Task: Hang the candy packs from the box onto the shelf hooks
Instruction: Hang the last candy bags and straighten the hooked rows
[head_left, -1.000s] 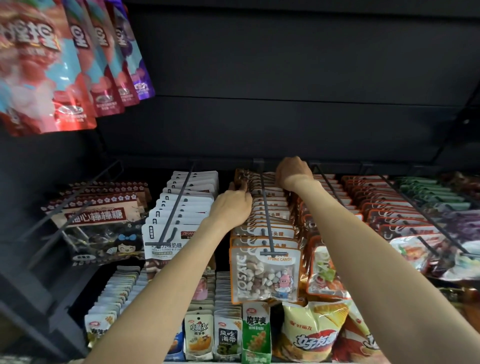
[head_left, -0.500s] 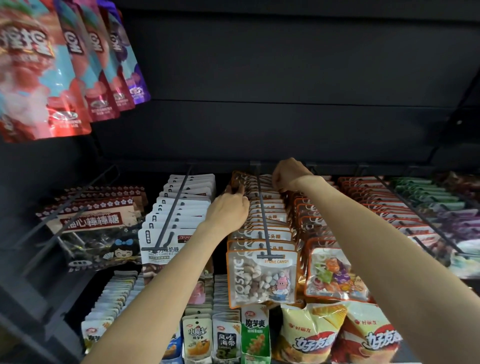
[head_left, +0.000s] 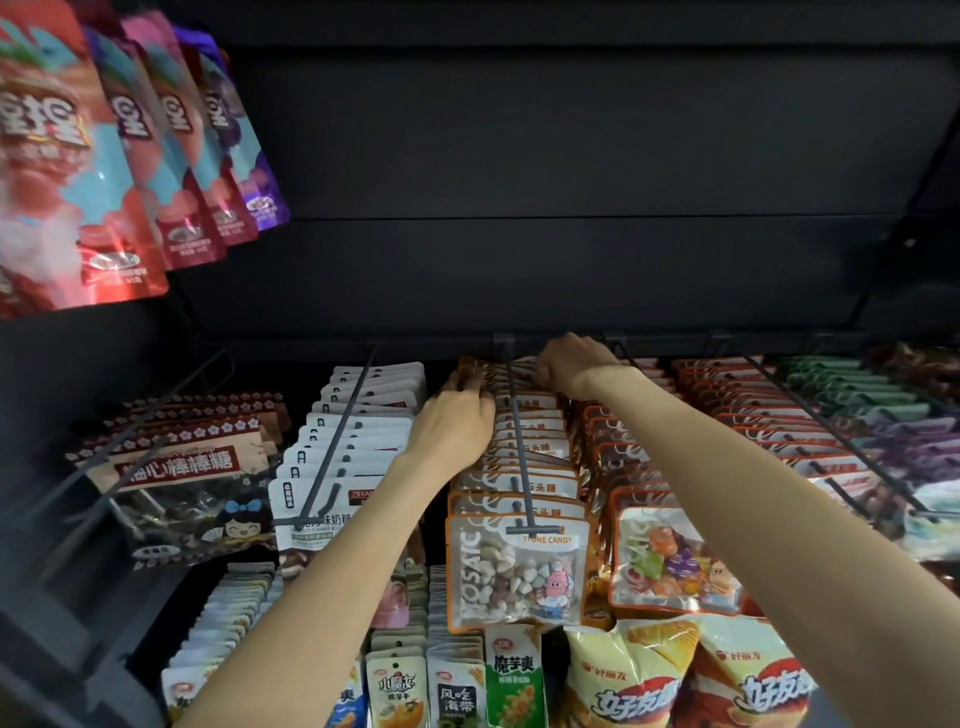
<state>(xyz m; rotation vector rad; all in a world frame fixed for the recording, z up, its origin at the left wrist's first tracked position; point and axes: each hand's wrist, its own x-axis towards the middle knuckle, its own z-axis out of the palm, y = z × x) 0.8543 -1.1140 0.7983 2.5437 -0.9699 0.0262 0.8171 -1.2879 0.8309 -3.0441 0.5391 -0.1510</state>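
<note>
A long row of stone candy packs (head_left: 517, 569), clear pouches with orange edges, hangs on a grey shelf hook (head_left: 519, 447) in the middle. Both my arms reach deep along that hook. My left hand (head_left: 454, 423) lies on the left side of the rear packs, fingers curled over their top edges. My right hand (head_left: 569, 366) grips the packs at the very back, near the hook's base on the dark back panel. The box is out of view.
Neighbouring hooks carry white milk candy packs (head_left: 353, 447), lollipop bags (head_left: 182, 483), orange candy packs (head_left: 670, 556) and green and purple packs (head_left: 878, 415). Red pouches (head_left: 78, 171) hang top left. Snack bags (head_left: 634, 675) fill the lower row.
The view has shifted slightly and both hands have edged a little further back along the hook. The front packs hang as before.
</note>
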